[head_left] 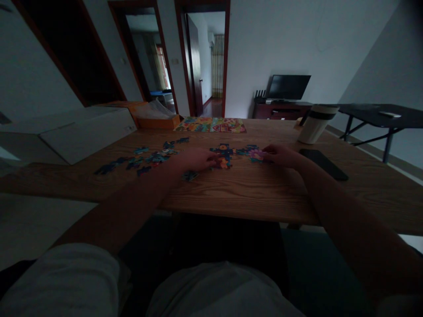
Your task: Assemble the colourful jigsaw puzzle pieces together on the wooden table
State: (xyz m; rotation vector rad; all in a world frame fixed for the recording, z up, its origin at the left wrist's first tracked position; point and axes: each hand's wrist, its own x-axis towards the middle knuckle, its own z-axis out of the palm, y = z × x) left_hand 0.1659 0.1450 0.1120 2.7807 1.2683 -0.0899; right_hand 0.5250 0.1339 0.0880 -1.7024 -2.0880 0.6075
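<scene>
Both my hands rest on a wooden table (251,193) at a small joined cluster of jigsaw pieces (224,154). My left hand (194,160) reaches the cluster's lower left side, its fingertips on or beside a piece. My right hand (279,155) lies to the right, its fingers touching a pinkish jigsaw piece (256,154). In the dim light I cannot tell whether either hand grips a piece. Loose jigsaw pieces (148,157) lie scattered left of my left hand, and a single one (189,176) sits just below it.
A colourful picture sheet (210,125) lies at the table's far edge. A black phone (324,164) and a white tumbler (315,124) stand at the right. An orange box (155,119) and a large white box (86,132) are at the back left. Doorways lie beyond.
</scene>
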